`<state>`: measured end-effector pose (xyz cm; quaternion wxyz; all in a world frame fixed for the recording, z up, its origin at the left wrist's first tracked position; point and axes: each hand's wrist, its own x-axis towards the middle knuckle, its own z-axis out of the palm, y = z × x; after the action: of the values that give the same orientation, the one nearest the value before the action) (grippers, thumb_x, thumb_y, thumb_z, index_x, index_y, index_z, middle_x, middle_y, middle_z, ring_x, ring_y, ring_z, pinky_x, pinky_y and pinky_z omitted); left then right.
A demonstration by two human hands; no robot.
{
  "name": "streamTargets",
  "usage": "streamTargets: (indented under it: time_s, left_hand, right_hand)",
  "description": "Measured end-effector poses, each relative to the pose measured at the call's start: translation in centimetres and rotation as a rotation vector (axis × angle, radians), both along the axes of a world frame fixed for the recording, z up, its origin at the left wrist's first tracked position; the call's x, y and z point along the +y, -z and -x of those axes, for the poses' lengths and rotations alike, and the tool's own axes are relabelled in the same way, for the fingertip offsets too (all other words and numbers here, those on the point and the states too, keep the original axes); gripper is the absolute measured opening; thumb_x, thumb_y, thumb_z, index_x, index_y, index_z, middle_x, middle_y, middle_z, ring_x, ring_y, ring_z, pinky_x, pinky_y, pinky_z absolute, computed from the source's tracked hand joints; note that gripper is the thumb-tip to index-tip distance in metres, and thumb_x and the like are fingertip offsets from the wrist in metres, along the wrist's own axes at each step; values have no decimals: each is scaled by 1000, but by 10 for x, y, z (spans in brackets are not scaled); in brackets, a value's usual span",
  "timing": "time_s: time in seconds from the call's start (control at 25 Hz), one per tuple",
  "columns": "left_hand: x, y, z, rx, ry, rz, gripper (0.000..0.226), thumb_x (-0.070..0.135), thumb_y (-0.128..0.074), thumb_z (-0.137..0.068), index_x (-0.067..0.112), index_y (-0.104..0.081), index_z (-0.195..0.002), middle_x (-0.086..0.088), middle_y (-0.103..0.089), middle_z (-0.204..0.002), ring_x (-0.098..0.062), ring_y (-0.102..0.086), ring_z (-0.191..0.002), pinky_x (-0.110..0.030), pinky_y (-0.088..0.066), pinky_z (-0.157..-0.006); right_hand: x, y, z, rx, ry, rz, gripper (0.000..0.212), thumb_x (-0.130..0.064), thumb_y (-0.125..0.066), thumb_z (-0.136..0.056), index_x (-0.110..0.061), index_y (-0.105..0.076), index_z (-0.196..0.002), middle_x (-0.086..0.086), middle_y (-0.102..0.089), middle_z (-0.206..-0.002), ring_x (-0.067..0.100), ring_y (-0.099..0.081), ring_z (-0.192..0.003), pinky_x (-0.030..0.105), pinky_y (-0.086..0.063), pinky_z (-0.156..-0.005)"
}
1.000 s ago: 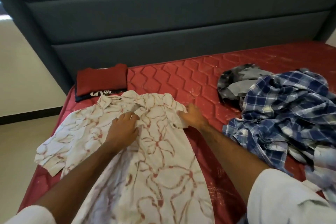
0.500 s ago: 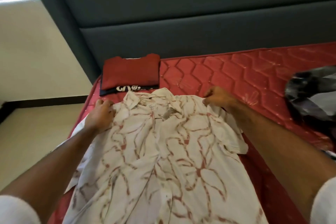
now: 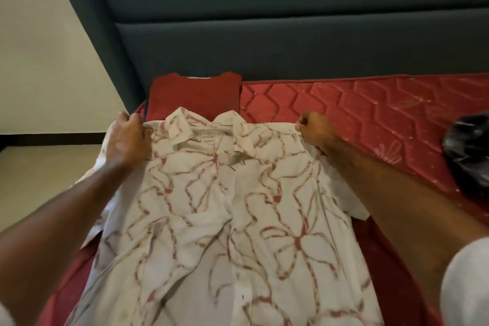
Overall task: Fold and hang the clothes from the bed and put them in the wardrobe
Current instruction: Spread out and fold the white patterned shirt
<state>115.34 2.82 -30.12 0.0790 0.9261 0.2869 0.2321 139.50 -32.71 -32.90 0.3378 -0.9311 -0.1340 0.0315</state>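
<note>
A white short-sleeved shirt with a red flower print [image 3: 225, 219] lies spread front-up on the red mattress [image 3: 383, 114], collar toward the headboard. My left hand [image 3: 127, 140] grips its left shoulder. At the right shoulder seam, my right hand [image 3: 315, 131] pinches the cloth. Both sleeves stick out under my forearms. Just beyond the collar sits a folded dark red T-shirt [image 3: 195, 95], and the collar's tips overlap its near edge.
A dark grey padded headboard [image 3: 291, 21] rises behind the mattress. A dark grey garment [image 3: 468, 156] lies at the right edge of view. The mattress's left edge drops to a pale floor [image 3: 39, 180] below a cream wall.
Both hands moved from the shirt's chest out to its shoulders and took hold of them. The view swung left and closer, so the blue checked shirt left the frame.
</note>
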Motion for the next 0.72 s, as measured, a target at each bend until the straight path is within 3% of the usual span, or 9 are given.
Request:
streamTargets:
  time_s: [0.12, 0.28, 0.4, 0.48, 0.52, 0.6, 0.68, 0.72]
  left_hand:
    - [4, 23, -6, 49, -21, -13, 27, 15, -48, -99, -2, -52, -120, -28, -51, -119, -47, -52, -104, -58, -47, -93]
    - [4, 42, -7, 103, 33, 40, 34, 13, -42, -99, -1, -41, -131, -30, -45, -135, -50, -47, -116, -62, -41, -101]
    - [-5, 27, -2, 150, 17, 65, 38, 12, -50, -97, 2, -40, -132, -28, -42, -137, -51, -47, -119, -62, -41, -98]
    - [-32, 16, -2, 83, -44, -88, 35, 11, -59, -94, 2, -47, -126, -27, -46, -131, -49, -49, -112, -63, -44, -93]
    - [-53, 11, -6, 15, 0, -146, 32, 12, -60, -93, 3, -51, -122, -26, -49, -127, -46, -50, -109, -61, -45, -91]
    - [-114, 1, -18, -52, 329, -41, 28, 16, -56, -92, 7, -58, -119, -19, -56, -120, -38, -54, -106, -52, -47, -90]
    - [-178, 6, -32, 104, 692, 88, 37, 25, -52, -90, 11, -58, -124, -10, -57, -122, -31, -56, -109, -43, -44, -92]
    - [-207, 16, -36, 208, 772, 56, 41, 31, -49, -90, 13, -57, -127, -7, -57, -126, -29, -56, -113, -42, -42, -95]
  right_hand:
    - [7, 11, -10, -45, 53, -3, 12, -18, -57, -96, -26, -60, -88, 3, -69, -99, 24, -63, -97, 40, -52, -90]
    - [6, 14, -25, -94, -33, 31, 3, -24, -63, -96, -22, -65, -95, -3, -66, -91, 18, -60, -88, 31, -44, -77]
    - [-4, 0, -19, 30, -110, -5, 22, -35, -77, -87, -17, -65, -94, -5, -66, -79, 12, -60, -68, 30, -49, -63]
    - [-26, -10, -15, 131, -176, 89, 33, -42, -80, -82, -15, -65, -93, -2, -68, -77, 15, -62, -67, 29, -51, -60]
    - [-41, -15, -11, 167, -202, 145, 35, -45, -80, -81, -14, -66, -90, -2, -67, -75, 15, -61, -67, 29, -51, -59]
    - [-76, -25, 3, 222, -213, 212, 41, -52, -81, -79, -13, -67, -84, -5, -61, -70, 13, -56, -65, 26, -43, -52]
    - [-104, -28, 24, 282, -227, 240, 40, -51, -79, -82, -13, -69, -85, -6, -62, -71, 10, -55, -64, 25, -41, -53]
    - [-115, -28, 37, 320, -238, 240, 35, -46, -79, -85, -13, -69, -87, -5, -64, -73, 10, -57, -64, 24, -42, -53]
